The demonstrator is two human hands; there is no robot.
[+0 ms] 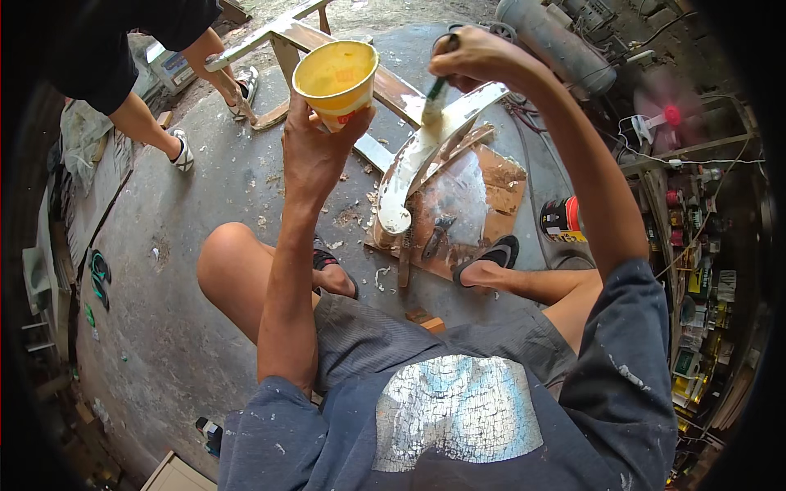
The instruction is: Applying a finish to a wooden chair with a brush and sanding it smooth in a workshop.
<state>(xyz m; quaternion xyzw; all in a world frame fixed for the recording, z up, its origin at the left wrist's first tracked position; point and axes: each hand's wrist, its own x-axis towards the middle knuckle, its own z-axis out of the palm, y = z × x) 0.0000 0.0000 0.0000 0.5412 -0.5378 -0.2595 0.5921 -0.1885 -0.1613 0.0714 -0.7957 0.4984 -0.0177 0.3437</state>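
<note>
My left hand [315, 155] grips a yellow cup [360, 96] from below, its mouth tilted toward me, with a yellowish coating inside. In my right hand [483, 57] is a paintbrush [435, 100], bristles down at the upper surface of a curved wooden armrest [395, 186]. That armrest is mostly coated white, with bare brown wood along its side, and ends in a rounded scroll nearest me. It belongs to a wooden frame [307, 36] lying beyond, patchy with white and brown. Whether the bristles press on the wood is hard to tell.
Under the armrest lies a stained cardboard sheet [501, 176] with a dark scraper-like tool [440, 235]. A red-and-black can [560, 219], a running fan [671, 114] and a grey tank [557, 45] stand right. Another person's legs [147, 123] are far left. Flip-flops [100, 278] lie left.
</note>
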